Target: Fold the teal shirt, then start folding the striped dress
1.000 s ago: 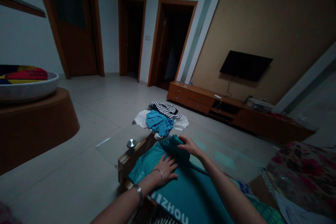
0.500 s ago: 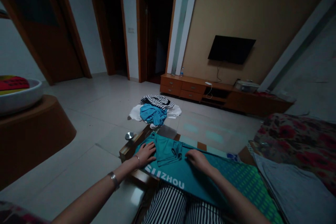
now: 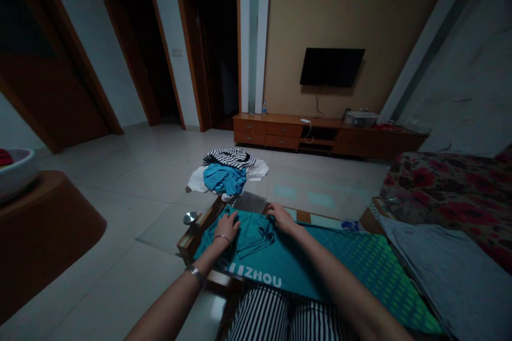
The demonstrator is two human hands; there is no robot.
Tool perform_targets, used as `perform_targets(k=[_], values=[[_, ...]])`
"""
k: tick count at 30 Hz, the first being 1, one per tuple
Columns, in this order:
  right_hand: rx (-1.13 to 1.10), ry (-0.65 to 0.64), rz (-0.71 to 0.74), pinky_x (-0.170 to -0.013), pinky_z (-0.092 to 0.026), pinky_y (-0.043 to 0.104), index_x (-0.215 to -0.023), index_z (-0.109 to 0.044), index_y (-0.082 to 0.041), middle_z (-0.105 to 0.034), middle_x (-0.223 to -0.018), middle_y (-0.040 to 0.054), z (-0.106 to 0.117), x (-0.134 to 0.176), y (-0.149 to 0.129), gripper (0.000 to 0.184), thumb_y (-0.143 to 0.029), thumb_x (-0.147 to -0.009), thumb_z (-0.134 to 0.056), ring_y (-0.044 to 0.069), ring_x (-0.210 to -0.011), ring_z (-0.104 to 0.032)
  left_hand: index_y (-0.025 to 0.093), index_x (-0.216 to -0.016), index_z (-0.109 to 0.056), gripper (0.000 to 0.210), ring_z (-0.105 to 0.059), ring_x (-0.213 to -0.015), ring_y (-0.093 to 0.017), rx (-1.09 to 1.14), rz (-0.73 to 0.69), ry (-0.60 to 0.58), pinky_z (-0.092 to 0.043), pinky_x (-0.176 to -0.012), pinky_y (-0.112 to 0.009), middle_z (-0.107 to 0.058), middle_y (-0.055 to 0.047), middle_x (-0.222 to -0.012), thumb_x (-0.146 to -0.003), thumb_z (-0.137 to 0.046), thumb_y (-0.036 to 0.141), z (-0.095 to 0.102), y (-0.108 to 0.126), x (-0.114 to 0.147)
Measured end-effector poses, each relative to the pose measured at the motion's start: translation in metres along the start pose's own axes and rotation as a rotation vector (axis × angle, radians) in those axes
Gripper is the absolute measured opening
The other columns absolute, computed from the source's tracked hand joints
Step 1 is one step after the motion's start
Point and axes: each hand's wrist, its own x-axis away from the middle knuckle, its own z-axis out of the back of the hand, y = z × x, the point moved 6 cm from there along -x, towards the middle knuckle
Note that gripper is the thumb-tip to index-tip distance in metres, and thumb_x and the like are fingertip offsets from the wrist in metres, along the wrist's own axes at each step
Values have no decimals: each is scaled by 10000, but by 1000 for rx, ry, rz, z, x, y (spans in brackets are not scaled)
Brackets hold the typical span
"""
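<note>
A teal shirt (image 3: 288, 264) with white "SUZHOU" lettering and a green patterned end lies spread over the glass-topped table in front of me. Part of it is folded over on itself near the left end. My left hand (image 3: 228, 227) rests on this folded part, fingers bent and slightly apart on the cloth. At the shirt's far edge, my right hand (image 3: 281, 218) has its fingers closed on the fabric beside the fold. My fingertips there are partly hidden.
Beyond the table, a pile of clothes (image 3: 226, 177) lies on the floor. A round metal knob (image 3: 190, 218) stands at the table's left corner. Grey folded cloth (image 3: 448, 261) lies at right by a floral-covered sofa (image 3: 452, 186). A white basin (image 3: 18, 173) sits on a brown stand at left.
My right hand has moved away from me and left to the shirt's far edge. My left hand has shifted slightly further up the cloth. The view has turned a little right.
</note>
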Motion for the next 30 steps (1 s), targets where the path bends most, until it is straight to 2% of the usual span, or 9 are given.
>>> perform_targets(k=[3,6,9,12,15,18,24,27,30], values=[[11,-24,-14,-865,-366,234,-700,-686,-174,-627,-1045,47,4,12,14,218,-37,-675,-519,179,-1030,-517,183,-1174,-612,333,-570,-1049,-234,7,14,-9,-423,-941,-340,-584,-127,-1132,-860,-511,230,-1,-3,2],[26,-6,-101,-835,-370,245,-674,-675,-167,-644,-985,67,8,28,29,206,-58,-714,-505,189,-996,-537,170,-1179,-593,343,-565,-1089,-215,46,51,6,-406,-964,-304,-590,-123,-1156,-846,-516,185,1,-11,-2],[32,37,-212,-827,-377,247,-874,-698,-172,-665,-1001,77,6,35,35,272,-80,-784,-458,184,-984,-567,99,-1265,-491,406,-560,-1129,-235,83,163,54,-415,-951,-310,-592,-177,-1199,-876,-488,213,8,-23,-14],[28,67,-305,-823,-392,251,-1086,-652,-197,-678,-1068,73,-4,32,28,302,-215,-894,-419,184,-996,-596,63,-1296,-418,465,-588,-1100,-263,111,277,96,-449,-892,-331,-602,-221,-1192,-915,-455,327,16,-29,-29],[40,80,-399,-785,-410,267,-1139,-627,-195,-694,-1044,90,-16,25,20,340,-346,-932,-403,207,-970,-622,77,-1284,-420,514,-616,-1050,-293,122,370,116,-472,-838,-359,-625,-231,-1149,-902,-481,416,20,-30,-40],[63,100,-462,-805,-411,269,-1164,-620,-184,-678,-1090,108,-21,21,17,354,-332,-939,-389,213,-1016,-613,104,-1233,-483,440,-636,-992,-318,115,440,121,-481,-813,-386,-645,-229,-1105,-875,-536,353,19,-31,-44],[88,122,-541,-875,-395,270,-1167,-636,-176,-632,-1171,134,-11,27,31,368,-201,-930,-355,211,-1101,-578,144,-1204,-520,343,-629,-1021,-287,84,442,125,-472,-845,-363,-650,-180,-1120,-865,-477,176,20,-40,-36],[90,128,-542,-879,-397,269,-1174,-624,-177,-634,-1161,130,-5,32,27,352,-270,-944,-375,208,-1095,-581,140,-1199,-515,343,-607,-1079,-281,67,419,118,-458,-876,-362,-631,-180,-1158,-870,-421,136,27,-39,-31],[76,137,-536,-861,-414,280,-1201,-591,-175,-636,-1153,128,-2,36,13,405,-404,-957,-361,214,-1084,-586,132,-1212,-499,337,-598,-1094,-297,60,388,92,-450,-891,-384,-621,-192,-1176,-893,-419,202,31,-33,-25]])
